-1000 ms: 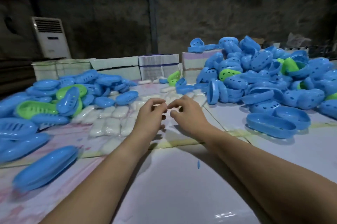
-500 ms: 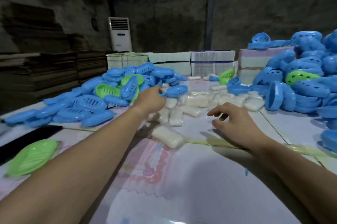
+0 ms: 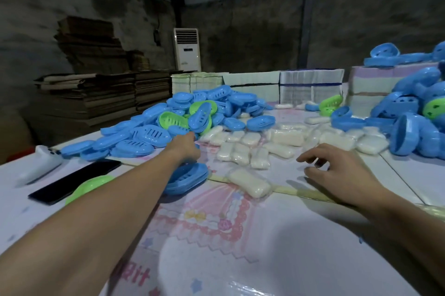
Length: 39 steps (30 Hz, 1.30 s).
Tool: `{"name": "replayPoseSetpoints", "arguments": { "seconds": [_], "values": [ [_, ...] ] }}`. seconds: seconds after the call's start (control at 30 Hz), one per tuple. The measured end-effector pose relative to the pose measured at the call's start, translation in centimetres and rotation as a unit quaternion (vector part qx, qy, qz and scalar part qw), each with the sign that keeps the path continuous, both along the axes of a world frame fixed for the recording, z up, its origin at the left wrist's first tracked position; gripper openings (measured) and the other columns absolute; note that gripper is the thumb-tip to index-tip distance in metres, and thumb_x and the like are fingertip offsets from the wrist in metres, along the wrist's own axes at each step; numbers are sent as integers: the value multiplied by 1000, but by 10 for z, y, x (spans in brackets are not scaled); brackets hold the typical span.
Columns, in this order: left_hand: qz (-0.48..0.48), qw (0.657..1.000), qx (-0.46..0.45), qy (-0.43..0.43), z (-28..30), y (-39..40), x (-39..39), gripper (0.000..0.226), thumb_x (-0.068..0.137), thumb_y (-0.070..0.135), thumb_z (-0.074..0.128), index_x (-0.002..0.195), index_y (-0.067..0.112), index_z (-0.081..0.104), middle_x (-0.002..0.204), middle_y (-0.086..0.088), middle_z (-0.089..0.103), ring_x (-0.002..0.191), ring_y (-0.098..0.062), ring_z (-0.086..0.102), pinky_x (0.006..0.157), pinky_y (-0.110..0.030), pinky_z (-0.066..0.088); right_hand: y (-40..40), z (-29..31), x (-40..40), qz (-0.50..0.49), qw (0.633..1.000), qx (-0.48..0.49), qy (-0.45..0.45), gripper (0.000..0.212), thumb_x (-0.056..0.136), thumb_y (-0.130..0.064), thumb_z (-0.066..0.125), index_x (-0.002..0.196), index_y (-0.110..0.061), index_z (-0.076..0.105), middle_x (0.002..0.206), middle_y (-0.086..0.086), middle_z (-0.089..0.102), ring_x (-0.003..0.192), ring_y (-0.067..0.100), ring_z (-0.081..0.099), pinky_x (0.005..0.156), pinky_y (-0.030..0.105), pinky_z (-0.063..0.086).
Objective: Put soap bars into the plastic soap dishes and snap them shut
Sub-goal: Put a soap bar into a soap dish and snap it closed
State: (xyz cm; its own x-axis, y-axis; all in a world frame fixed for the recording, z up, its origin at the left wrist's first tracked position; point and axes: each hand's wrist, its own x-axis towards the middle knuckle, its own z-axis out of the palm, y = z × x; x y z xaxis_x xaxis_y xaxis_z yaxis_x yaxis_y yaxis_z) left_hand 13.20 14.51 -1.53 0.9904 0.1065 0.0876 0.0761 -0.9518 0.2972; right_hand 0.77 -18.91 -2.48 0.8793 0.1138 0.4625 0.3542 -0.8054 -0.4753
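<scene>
Left hand: the left hand (image 3: pixel 185 149) reaches to the near edge of the dish pile (image 3: pixel 168 124) at the far left part of the table (image 3: pixel 313 259). Its fingers are hidden behind the hand, so I cannot tell if they pinch something.
Right hand: the right hand (image 3: pixel 334 170) hovers with fingers loosely spread, holding nothing, just beside the soap bars (image 3: pixel 260 146).
Nearest soap: one wrapped soap bar (image 3: pixel 250 185) lies alone near the table middle. Its long axis runs from far-left to near-right.
Nearest dish: a blue dish (image 3: pixel 187 177) lies under the left forearm, with its long axis pointing far-right; it looks closed, but I am not sure.
Risk: pulling a dish from the pile edge may make the neighbours slide down. The phone (image 3: pixel 74 181) lies near the left edge, where the forearm could push it.
</scene>
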Motion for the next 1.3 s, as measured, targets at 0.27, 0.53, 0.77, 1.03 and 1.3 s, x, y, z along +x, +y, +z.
{"name": "replayPoseSetpoints", "arguments": {
  "seconds": [0.27, 0.53, 0.77, 1.03, 1.3],
  "values": [
    [-100, 992, -13, -79, 9, -35, -4, 35, 88, -3, 56, 113, 19, 66, 113, -11, 67, 98, -28, 63, 81, -38, 54, -6, -3, 4, 1, 1000, 30, -5, 29, 82, -11, 71, 93, -38, 69, 99, -10, 64, 88, 4, 57, 75, 10, 38],
    [-226, 725, -649, -46, 49, -125, -50, 49, 99, -8, 42, 102, 29, 73, 98, 4, 71, 78, -8, 63, 58, -21, 50, -13, -8, 10, -30, 995, 95, -28, 29, 83, -13, 68, 91, -41, 69, 95, -16, 62, 89, 5, 58, 79, 25, 45],
    [-118, 638, -761, 10, 21, -165, -57, 30, 92, -3, 53, 96, 17, 75, 95, -4, 62, 84, -16, 57, 73, -41, 58, -18, -7, 9, -48, 990, 126, -28, 28, 84, -12, 67, 91, -39, 69, 96, -14, 63, 88, 5, 57, 76, 19, 42],
    [-152, 787, -577, -157, 4, -165, -54, 20, 75, 9, 86, 75, 24, 74, 72, 9, 70, 74, -9, 65, 73, -20, 54, -22, -5, 10, -78, 988, 134, -10, 23, 87, -13, 64, 95, -33, 70, 99, -14, 61, 90, 6, 57, 77, 25, 44],
    [-221, 878, -390, -171, -5, -174, -61, 36, 82, 5, 65, 103, 29, 48, 82, 10, 51, 79, -18, 54, 68, -30, 41, -23, -7, 15, -104, 987, 123, -21, 25, 84, -10, 66, 93, -33, 70, 97, -15, 62, 87, 3, 57, 69, 10, 37]
  ]
}}
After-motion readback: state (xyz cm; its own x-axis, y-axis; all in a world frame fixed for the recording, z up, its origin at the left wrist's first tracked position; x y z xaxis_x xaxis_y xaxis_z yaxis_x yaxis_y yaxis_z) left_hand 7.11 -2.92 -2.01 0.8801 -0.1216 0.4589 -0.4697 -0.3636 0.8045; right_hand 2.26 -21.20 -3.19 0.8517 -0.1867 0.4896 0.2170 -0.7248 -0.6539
